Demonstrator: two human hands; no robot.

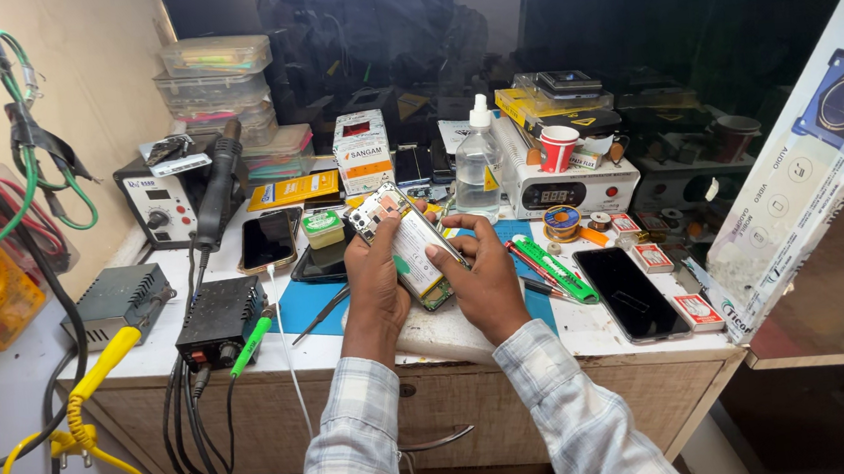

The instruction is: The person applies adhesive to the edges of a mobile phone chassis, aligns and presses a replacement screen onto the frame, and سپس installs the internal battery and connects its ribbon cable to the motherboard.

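Observation:
An opened phone (404, 236) with its back cover off, showing a white battery and circuit parts, is held tilted above the blue work mat (299, 309). My left hand (373, 279) grips its left side from below. My right hand (482, 274) holds its right edge, with the thumb pressing on the battery area. Both sleeves are light plaid.
A black phone (632, 294) lies at the right, another phone (269, 239) at the left. Tweezers (323, 313), a clear liquid bottle (478, 167), a red cup (557, 147), a soldering station (166, 202), a power supply (219, 321) and cables crowd the bench.

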